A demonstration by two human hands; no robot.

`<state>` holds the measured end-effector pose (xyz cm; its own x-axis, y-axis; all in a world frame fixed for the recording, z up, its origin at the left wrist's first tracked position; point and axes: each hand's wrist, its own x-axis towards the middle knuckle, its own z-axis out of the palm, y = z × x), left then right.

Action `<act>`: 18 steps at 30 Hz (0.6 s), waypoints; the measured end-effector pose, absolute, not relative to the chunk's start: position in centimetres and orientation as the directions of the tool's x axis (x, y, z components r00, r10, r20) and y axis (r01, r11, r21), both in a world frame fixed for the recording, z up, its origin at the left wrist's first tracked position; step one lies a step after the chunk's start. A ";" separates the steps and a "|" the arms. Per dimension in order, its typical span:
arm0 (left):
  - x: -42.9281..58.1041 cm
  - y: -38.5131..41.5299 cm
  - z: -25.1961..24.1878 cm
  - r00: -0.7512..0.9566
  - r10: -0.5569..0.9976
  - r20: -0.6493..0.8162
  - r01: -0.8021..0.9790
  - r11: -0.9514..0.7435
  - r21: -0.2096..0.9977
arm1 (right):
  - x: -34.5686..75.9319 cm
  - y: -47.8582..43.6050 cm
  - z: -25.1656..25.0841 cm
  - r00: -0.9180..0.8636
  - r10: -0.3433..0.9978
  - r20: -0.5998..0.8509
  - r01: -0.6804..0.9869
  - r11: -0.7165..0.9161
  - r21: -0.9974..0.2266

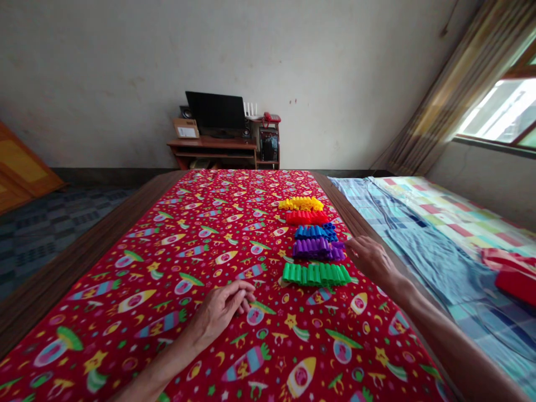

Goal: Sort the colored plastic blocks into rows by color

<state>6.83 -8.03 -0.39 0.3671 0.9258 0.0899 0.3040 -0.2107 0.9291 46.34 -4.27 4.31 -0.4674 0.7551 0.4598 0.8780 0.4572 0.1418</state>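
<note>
Five rows of small plastic tubes lie on a red patterned cloth [167, 301], one colour to each row. From far to near come yellow tubes [300, 204], red tubes [306, 218], blue tubes [312, 232], purple tubes [312, 248] and green tubes [316, 274]. My right hand [371, 254] is at the right end of the purple row, its fingertips closed at the outermost purple tube. My left hand [228, 298] rests on the cloth, left of and nearer than the green row. Its fingers are loosely curled together, with nothing visible in them.
Brown table edge [146, 201] borders the cloth on both sides. To the right is a bed with a checked sheet [439, 206], blue cloth [431, 251] and a red item [517, 285]. A desk [213, 143] with a monitor [215, 114] stands by the far wall.
</note>
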 end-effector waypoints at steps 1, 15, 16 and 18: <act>6.8 -8.1 -0.4 0.368 0.925 0.092 0.304 -0.213 0.929 | 46.2 -4.7 4.1 -0.489 0.743 0.457 0.868 0.469 0.165; 6.8 -8.0 -0.2 0.370 0.926 0.079 0.311 -0.204 0.928 | 47.2 -2.2 4.8 -0.237 0.774 0.587 0.908 0.392 -0.150; 6.8 -8.0 -0.1 0.369 0.926 0.075 0.313 -0.200 0.928 | 47.4 -1.1 5.0 -0.194 0.804 0.562 0.906 0.366 -0.210; 6.8 -7.9 -0.2 0.364 0.929 0.070 0.315 -0.194 0.929 | 47.7 1.2 5.3 -0.153 0.858 0.490 0.901 0.325 -0.288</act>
